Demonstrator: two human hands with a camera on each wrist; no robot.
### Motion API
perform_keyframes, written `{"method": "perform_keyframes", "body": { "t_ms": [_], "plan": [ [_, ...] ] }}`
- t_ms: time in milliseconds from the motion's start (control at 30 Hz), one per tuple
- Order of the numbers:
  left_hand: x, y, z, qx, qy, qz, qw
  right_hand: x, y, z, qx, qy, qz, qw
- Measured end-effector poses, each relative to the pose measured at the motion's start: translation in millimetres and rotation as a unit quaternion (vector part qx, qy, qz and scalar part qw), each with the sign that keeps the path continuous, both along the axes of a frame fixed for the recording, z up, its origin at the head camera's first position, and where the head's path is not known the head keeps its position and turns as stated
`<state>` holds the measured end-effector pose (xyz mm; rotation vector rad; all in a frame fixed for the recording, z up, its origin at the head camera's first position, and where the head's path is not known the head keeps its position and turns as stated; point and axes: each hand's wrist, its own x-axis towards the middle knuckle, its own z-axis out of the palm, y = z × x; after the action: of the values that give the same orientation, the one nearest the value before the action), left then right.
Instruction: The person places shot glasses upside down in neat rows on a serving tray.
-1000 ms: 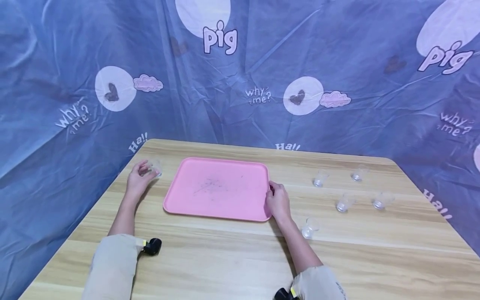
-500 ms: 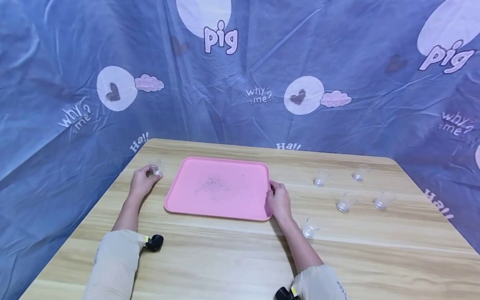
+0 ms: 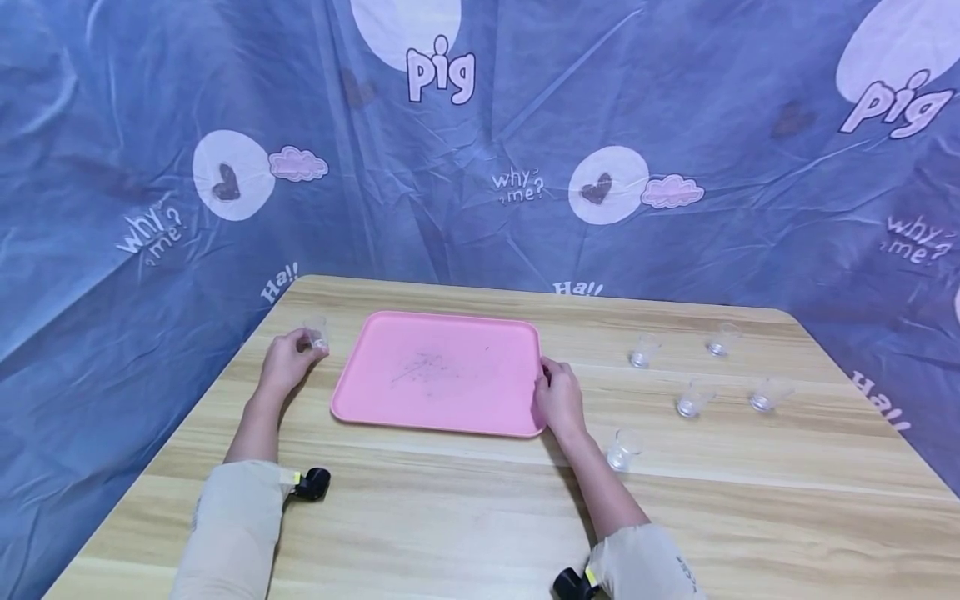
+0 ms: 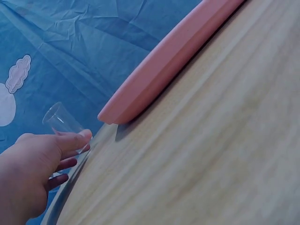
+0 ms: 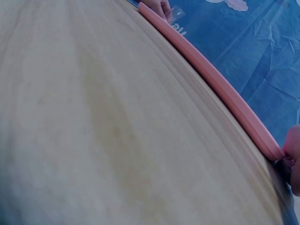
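My left hand [image 3: 287, 364] pinches a small clear shot glass [image 3: 318, 340] near the table's left edge. In the left wrist view the thumb lies along the glass [image 4: 62, 118], whose mouth tilts up and left. A shallow pink tray [image 3: 442, 375] with grey scuff marks lies on the table, just right of that hand. On the tray's right side my right hand [image 3: 561, 400] grips the rim. Its thumb is on the tray's edge [image 5: 262, 140] in the right wrist view, where most of that hand is cut off by the frame.
Several more clear glasses stand on the wooden table [image 3: 450, 508] to the right: a near glass [image 3: 621, 452], a middle glass [image 3: 688, 403], a far glass [image 3: 717, 343]. A blue printed cloth [image 3: 465, 225] hangs behind and beside the table.
My left hand has closed its hold on the shot glass and shifted slightly right. The right hand keeps its place on the tray. The tray looks unmoved.
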<state>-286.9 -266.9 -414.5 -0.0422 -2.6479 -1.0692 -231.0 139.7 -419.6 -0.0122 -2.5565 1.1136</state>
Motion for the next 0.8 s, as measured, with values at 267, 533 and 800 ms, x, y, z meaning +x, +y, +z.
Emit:
{"method": "perform_keyframes", "body": {
  "t_ms": [267, 533, 800],
  "plan": [
    [-0.6, 5.1, 9.9, 0.036, -0.007, -0.033, 0.9988, -0.3, 0.8, 0.6, -0.006, -0.016, 0.003, 1.0],
    [0.8, 12.9, 21.2, 0.044, 0.007, -0.063, 0.9971, 0.1, 0.1, 1.9, -0.007, -0.018, 0.004, 1.0],
    [0.4, 19.1, 28.5, 0.035, 0.012, -0.092, 0.995, 0.8, 0.5, 3.1, -0.011, -0.024, 0.003, 1.0]
  ]
}}
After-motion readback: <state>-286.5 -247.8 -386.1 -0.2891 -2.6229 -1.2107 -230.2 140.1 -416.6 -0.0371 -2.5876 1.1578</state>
